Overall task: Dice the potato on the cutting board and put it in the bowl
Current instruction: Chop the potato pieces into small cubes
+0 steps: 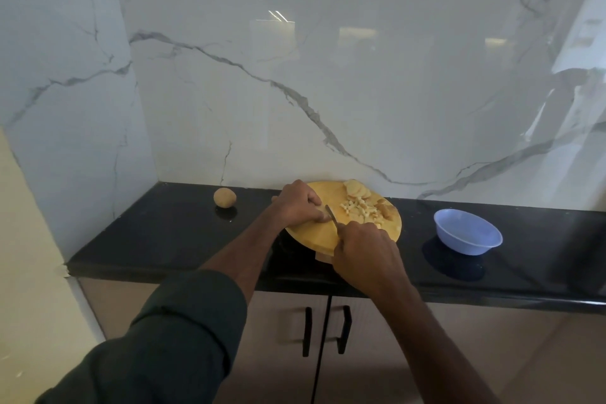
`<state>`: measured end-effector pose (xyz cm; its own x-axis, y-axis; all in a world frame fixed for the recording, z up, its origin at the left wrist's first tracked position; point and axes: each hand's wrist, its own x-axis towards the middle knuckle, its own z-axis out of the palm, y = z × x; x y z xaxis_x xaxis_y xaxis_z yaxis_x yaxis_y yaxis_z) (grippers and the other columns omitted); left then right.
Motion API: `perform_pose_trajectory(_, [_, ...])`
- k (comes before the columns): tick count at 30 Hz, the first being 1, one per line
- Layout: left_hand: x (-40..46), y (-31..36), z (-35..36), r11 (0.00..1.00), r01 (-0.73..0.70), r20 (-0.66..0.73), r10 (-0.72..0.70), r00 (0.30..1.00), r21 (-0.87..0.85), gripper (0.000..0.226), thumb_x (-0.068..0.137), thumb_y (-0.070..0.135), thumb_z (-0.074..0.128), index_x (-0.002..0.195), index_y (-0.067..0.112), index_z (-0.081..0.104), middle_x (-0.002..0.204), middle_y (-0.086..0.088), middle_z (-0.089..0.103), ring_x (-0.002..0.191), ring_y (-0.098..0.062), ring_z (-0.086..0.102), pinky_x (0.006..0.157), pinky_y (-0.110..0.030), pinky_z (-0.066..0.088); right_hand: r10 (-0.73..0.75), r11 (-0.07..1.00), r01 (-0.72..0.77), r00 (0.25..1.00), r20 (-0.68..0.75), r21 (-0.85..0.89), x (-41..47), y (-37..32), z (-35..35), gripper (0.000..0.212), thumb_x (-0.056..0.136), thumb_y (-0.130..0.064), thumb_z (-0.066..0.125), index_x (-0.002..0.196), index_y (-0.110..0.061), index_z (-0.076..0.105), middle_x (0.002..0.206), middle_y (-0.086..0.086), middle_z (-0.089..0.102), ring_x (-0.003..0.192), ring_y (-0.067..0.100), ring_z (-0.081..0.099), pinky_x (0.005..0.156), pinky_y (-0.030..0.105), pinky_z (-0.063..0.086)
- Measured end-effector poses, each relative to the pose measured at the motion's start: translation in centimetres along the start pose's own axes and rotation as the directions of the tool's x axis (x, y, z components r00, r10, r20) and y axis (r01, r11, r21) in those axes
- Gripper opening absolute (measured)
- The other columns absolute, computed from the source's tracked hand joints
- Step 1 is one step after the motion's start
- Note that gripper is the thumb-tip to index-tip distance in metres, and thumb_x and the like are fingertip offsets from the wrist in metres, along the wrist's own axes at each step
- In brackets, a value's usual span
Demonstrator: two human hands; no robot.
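Diced potato (359, 209) lies pale, cubed, apparently beside uncut slices (355, 188).

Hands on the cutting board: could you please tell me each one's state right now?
Left hand: curled, holding potato pieces down.
Right hand: gripping the knife.

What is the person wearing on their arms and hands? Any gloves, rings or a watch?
No gloves: both hands are bare. The left arm has a dark green long sleeve, pushed back so the forearm is uncovered. The right arm shows no sleeve at all in this view. I see no ring or watch on the left hand or the right hand, though fine detail is hard to make out.
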<state>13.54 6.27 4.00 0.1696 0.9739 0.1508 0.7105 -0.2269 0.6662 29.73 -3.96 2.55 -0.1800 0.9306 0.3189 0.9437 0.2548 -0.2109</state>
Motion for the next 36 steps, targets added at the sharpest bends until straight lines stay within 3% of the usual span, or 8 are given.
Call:
perform_pose_trajectory(5, [0.1,0.2,0.2,1.0,0.014,-0.012,-0.014,1.0,0.0,0.034,0.072,0.031,0.089,0.102,0.017,0.08,0.078,0.02,0.064,0.099,-0.016,0.064,0.103,-0.051,0.046,-0.019,1.0,0.019,1.0,0.005,-0.005,0.1,0.5,-0.3,0.037,0.099,-0.025,0.043,0.128,-0.022,0.064,0.088,0.001,0.062,0.078,0.021,0.061,0.065,0.032,0.051])
perform_pose_trajectory(8, [0.4,0.1,0.3,1.0,0.016,-0.01,-0.016,1.0,0.008,0.027,0.072,0.03,0.089,0.093,0.015,0.081,0.082,0.009,0.072,0.095,-0.016,0.065,0.101,-0.05,0.047,-0.034,0.999,0.034,0.999,0.012,0.007,0.6,0.5,-0.4,0.037,0.099,-0.024,0.041,0.127,-0.019,0.065,0.086,0.002,0.062,0.078,0.022,0.061,0.067,0.034,0.053])
perform_pose_trajectory(10, [0.6,-0.1,0.5,0.999,0.015,-0.009,-0.014,1.0,0.031,0.018,0.072,0.033,0.088,0.081,0.024,0.075,0.087,-0.003,0.075,0.092,-0.019,0.067,0.099,-0.048,0.048,-0.031,0.999,0.031,0.999,0.006,0.01,1.0,0.3,-0.4,0.037,0.099,-0.024,0.041,0.127,-0.019,0.065,0.085,0.001,0.058,0.078,0.022,0.06,0.064,0.033,0.048])
perform_pose_trajectory(12, [0.7,-0.2,0.5,0.999,0.024,-0.011,-0.023,1.0,0.04,0.022,0.072,0.036,0.086,0.079,0.031,0.066,0.082,-0.001,0.071,0.092,-0.019,0.067,0.099,-0.046,0.048,-0.036,0.999,0.036,0.999,0.0,0.0,1.2,0.2,-0.3,0.037,0.099,-0.023,0.041,0.129,-0.02,0.065,0.084,0.0,0.055,0.077,0.021,0.058,0.062,0.032,0.042])
perform_pose_trajectory(17, [0.2,-0.2,0.7,0.999,0.04,-0.038,-0.039,0.999,0.019,0.02,0.074,0.035,0.086,0.081,0.028,0.068,0.087,-0.002,0.073,0.097,-0.018,0.066,0.101,-0.048,0.045,-0.034,0.999,0.034,0.999,-0.009,-0.001,0.6,0.6,-0.3,0.038,0.099,-0.024,0.041,0.129,-0.021,0.065,0.087,0.002,0.063,0.076,0.021,0.061,0.065,0.035,0.053])
perform_pose_trajectory(23, [0.1,0.1,0.4,0.999,0.032,-0.02,-0.032,0.999,-0.009,0.04,0.071,0.035,0.09,0.106,0.019,0.079,0.079,0.023,0.06,0.106,-0.016,0.064,0.106,-0.052,0.043,-0.021,0.999,0.019,0.999,-0.039,-0.039,0.1,1.0,0.1,0.037,0.098,-0.026,0.04,0.125,-0.022,0.066,0.089,0.003,0.065,0.078,0.021,0.061,0.069,0.036,0.055])
perform_pose_trajectory(29, [-0.1,-0.4,0.7,0.999,0.017,-0.039,-0.019,0.999,-0.044,0.046,0.069,0.035,0.091,0.108,0.017,0.078,0.082,0.018,0.061,0.106,-0.019,0.065,0.106,-0.053,0.044,0.0,1.0,0.0,0.997,-0.073,-0.001,0.1,0.9,0.2,0.039,0.1,-0.026,0.04,0.129,-0.021,0.065,0.086,0.001,0.066,0.075,0.019,0.06,0.07,0.039,0.057])
perform_pose_trajectory(36, [-0.1,-0.8,0.6,0.994,0.01,-0.077,-0.018,0.997,-0.108,0.048,0.064,0.029,0.095,0.104,0.011,0.076,0.084,0.004,0.071,0.083,-0.01,0.065,0.094,-0.042,0.055,-0.006,1.0,0.009,0.993,-0.121,0.022,0.4,0.2,0.1,0.039,0.101,-0.028,0.042,0.133,-0.025,0.064,0.086,-0.002,0.066,0.074,0.016,0.06,0.065,0.034,0.056])
